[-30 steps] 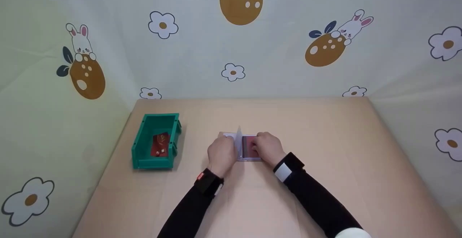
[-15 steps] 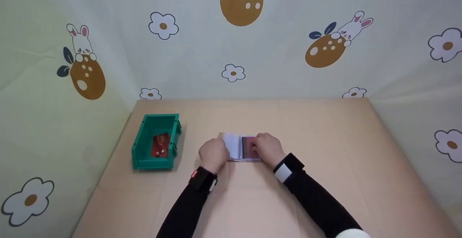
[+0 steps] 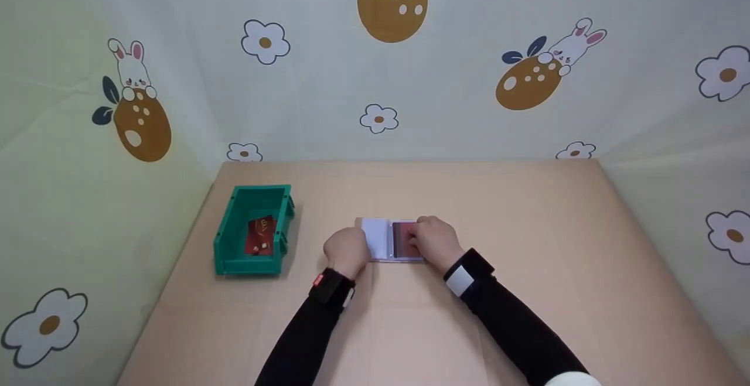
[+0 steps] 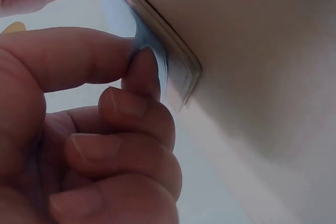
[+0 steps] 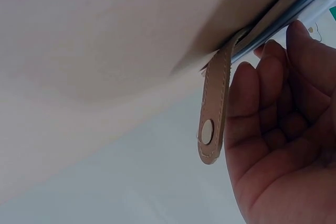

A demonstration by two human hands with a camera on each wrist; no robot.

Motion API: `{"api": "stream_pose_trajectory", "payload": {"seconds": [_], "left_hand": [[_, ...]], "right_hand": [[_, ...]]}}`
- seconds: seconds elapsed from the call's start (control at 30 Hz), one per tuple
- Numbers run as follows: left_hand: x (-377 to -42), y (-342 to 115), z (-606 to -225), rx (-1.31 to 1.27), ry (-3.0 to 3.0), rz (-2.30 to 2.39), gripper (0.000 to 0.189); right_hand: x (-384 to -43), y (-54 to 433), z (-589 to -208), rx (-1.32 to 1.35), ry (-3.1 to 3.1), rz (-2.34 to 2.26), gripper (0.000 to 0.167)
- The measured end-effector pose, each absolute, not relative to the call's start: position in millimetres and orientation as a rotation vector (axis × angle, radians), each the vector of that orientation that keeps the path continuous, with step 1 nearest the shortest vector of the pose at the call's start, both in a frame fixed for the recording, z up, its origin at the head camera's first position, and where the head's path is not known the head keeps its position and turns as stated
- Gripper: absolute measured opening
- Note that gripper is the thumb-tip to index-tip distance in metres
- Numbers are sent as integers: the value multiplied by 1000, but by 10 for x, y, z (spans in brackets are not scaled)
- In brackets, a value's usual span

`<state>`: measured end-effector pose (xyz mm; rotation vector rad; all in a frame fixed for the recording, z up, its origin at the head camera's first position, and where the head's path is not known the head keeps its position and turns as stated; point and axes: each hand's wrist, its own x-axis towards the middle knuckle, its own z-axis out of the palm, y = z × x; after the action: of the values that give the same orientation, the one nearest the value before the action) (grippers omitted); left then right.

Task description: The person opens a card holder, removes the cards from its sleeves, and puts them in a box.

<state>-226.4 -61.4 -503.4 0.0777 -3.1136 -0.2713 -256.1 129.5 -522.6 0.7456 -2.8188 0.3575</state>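
Observation:
A small card holder (image 3: 376,239) with clear plastic pages lies spread on the table in the head view, a reddish card (image 3: 405,239) showing in its right-hand page. At its left edge, my left hand (image 3: 347,251) pinches a thin translucent page (image 4: 149,40) between thumb and index finger; the other fingers are curled. My right hand (image 3: 435,239) holds the right side, bent fingertips against the pages. From that side a tan strap (image 5: 214,103) with a metal snap (image 5: 208,131) hangs beside the fingers in the right wrist view. Both hands partly hide the holder.
A green open-front bin (image 3: 249,266) stands on the table at the left, with dark red cards (image 3: 260,234) inside. The beige table (image 3: 504,198) runs back to a patterned curtain (image 3: 316,99), which also closes both sides.
A page that stood upright at the holder's middle has turned down flat to the left. My left hand moved left with it. The right hand stayed in place.

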Motion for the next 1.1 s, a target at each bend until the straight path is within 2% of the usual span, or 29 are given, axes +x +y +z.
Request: {"api": "stream_pose_trajectory", "payload": {"seconds": [0.2,1.1], "left_hand": [[-2279,-617,-5026,79,-3086,-262,13],[-2284,-659,-5081,-3,-3043,-313,12]], "right_hand": [[-2549,1298,-5214,750,-2833,361,16],[-2558,1316,-5201,730,-2834,341,12]]}}
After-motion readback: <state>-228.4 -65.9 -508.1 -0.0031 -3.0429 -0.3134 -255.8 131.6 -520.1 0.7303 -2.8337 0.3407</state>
